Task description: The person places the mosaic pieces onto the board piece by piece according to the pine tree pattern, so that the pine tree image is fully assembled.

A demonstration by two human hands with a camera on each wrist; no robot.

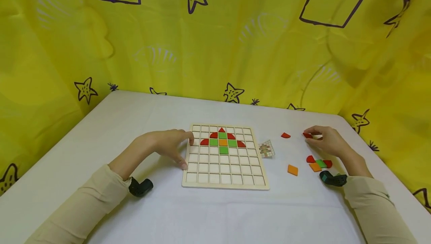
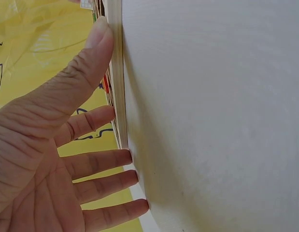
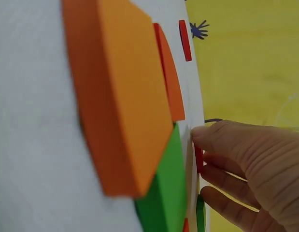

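Observation:
A wooden grid board (image 1: 226,187) lies on the table, with red, green and orange pieces in a stepped pattern in its upper squares. My left hand (image 1: 168,145) rests along the board's left edge, its thumb (image 2: 98,36) and fingertips touching the rim, fingers fairly straight. Off to the right, my right hand (image 1: 324,139) pinches a red piece (image 1: 307,135) between thumb and fingers at the tabletop. In the right wrist view that red piece (image 3: 198,158) shows partly behind the thumb. A green piece (image 3: 201,212) appears by the lower fingers there.
A small pattern card (image 1: 267,149) sticks out by the board's right edge. Around the right hand lie a red piece (image 1: 285,135), an orange square (image 1: 293,170) and a cluster with a green piece (image 1: 321,163). A yellow curtain (image 1: 215,49) hangs behind the table.

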